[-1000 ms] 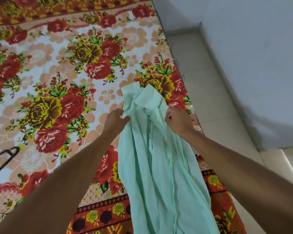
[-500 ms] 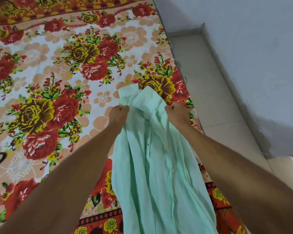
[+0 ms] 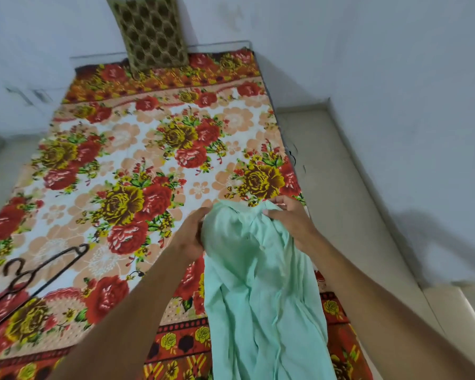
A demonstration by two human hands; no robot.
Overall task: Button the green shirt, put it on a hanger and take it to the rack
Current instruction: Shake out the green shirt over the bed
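The pale green shirt [image 3: 258, 283] hangs in front of me over the right side of the bed, collar end up, its length falling toward the foot of the bed. My left hand [image 3: 191, 237] grips the shirt's upper left edge. My right hand [image 3: 291, 218] grips the upper right edge near the collar. A dark hanger [image 3: 39, 270] lies flat on the bed at the left, well apart from both hands. No rack is in view.
The bed's floral sheet [image 3: 148, 160] in red, yellow and peach fills the middle. A brown patterned pillow [image 3: 151, 34] leans on the far wall. Pale tiled floor [image 3: 340, 187] runs along the bed's right side beside a white wall.
The view has tilted up, now showing the whole bed, the pillow and the hanger. Both hands still hold the shirt's top, slightly wider apart and farther right.
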